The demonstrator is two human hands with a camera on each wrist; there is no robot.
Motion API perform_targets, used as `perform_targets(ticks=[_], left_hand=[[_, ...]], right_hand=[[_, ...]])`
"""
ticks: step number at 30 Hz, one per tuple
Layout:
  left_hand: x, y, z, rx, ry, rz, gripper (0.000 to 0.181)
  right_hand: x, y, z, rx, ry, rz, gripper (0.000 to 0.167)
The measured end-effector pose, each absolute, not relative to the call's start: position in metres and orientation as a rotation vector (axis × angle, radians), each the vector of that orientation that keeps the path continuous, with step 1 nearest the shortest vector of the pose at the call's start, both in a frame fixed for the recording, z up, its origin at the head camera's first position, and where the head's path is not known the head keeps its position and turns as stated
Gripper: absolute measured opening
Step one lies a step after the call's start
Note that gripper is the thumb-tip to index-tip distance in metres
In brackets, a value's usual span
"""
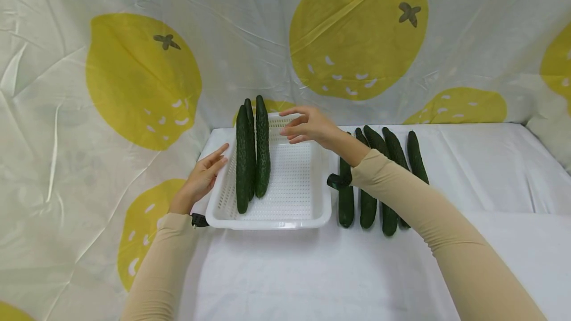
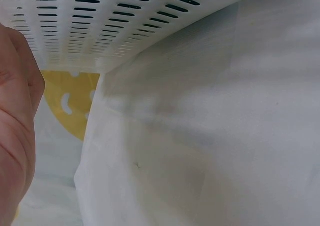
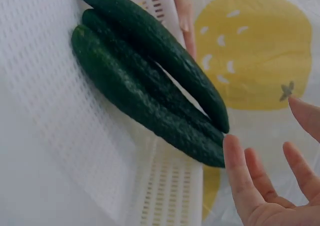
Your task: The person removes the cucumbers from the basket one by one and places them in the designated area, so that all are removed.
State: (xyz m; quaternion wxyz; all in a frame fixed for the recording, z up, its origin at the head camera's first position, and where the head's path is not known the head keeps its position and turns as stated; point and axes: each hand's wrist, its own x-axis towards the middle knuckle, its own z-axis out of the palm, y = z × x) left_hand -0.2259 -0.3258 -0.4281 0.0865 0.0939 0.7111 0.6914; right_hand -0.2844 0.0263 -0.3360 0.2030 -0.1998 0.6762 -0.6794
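Observation:
A white perforated basket [image 1: 290,172] holds three cucumbers [image 1: 262,147] along its left side, their far ends reaching over the back rim. My left hand [image 1: 200,177] is at the basket's left wall, fingers extended; in the left wrist view the hand [image 2: 17,121] is beside the basket's slotted wall [image 2: 85,26]. Above the back right part of the basket is my right hand [image 1: 312,128], fingers spread and holding nothing. In the right wrist view the right hand [image 3: 272,186] has its fingertips near the ends of the cucumbers [image 3: 145,86].
Several more cucumbers [image 1: 345,207] lie side by side on the white-covered table [image 1: 276,271], right of the basket and partly under the right forearm. Behind the table hangs a pale cloth [image 1: 250,24] with yellow fruit prints.

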Motion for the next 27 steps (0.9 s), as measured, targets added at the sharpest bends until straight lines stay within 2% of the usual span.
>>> perform_targets(ticks=[17,27], left_hand=[[-0.226,-0.326,-0.43,0.273,2.093,2.073,0.057],[-0.226,-0.326,-0.429,0.286,2.102,2.073,0.056]], right_hand=[[-0.28,-0.044,-0.358,-0.468,1.873,-1.879,0.056],[-0.278,-0.07,-0.37,-0.425,1.92,-1.898,0.06]])
